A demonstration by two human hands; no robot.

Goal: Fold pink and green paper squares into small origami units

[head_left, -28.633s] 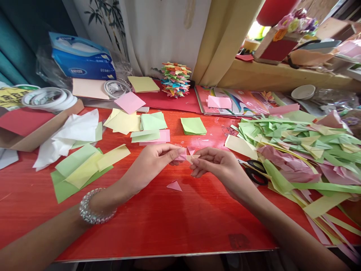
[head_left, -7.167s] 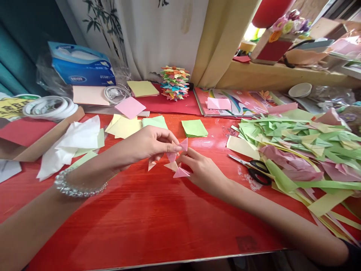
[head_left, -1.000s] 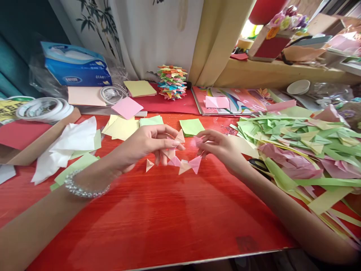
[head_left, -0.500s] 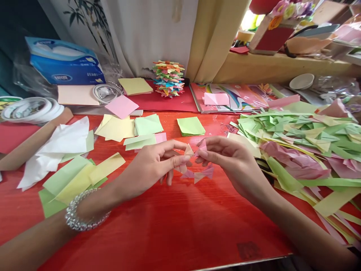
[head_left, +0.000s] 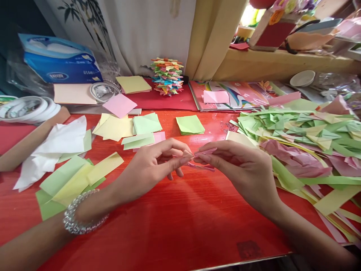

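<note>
Over the red table (head_left: 169,226), my left hand (head_left: 152,167) and my right hand (head_left: 242,167) meet fingertip to fingertip. Both pinch a small folded piece of pink and cream paper (head_left: 201,153), seen edge-on as thin flat flaps. My left thumb and forefinger grip its left end, and the right fingers grip its right side. A beaded bracelet (head_left: 80,214) circles my left wrist. Behind the hands lie small paper squares: green (head_left: 190,125), yellow (head_left: 114,128) and pink (head_left: 120,105).
A heap of green, yellow and pink paper offcuts (head_left: 304,143) fills the right side. A stack of coloured folded pieces (head_left: 167,76) stands at the back. White tissue (head_left: 59,145), tape rolls (head_left: 28,109) and a tissue box (head_left: 59,60) sit at the left.
The folded piece has turned from showing its triangular flaps to lying edge-on between both hands. The hands have drawn slightly closer together. The view has shifted a little.
</note>
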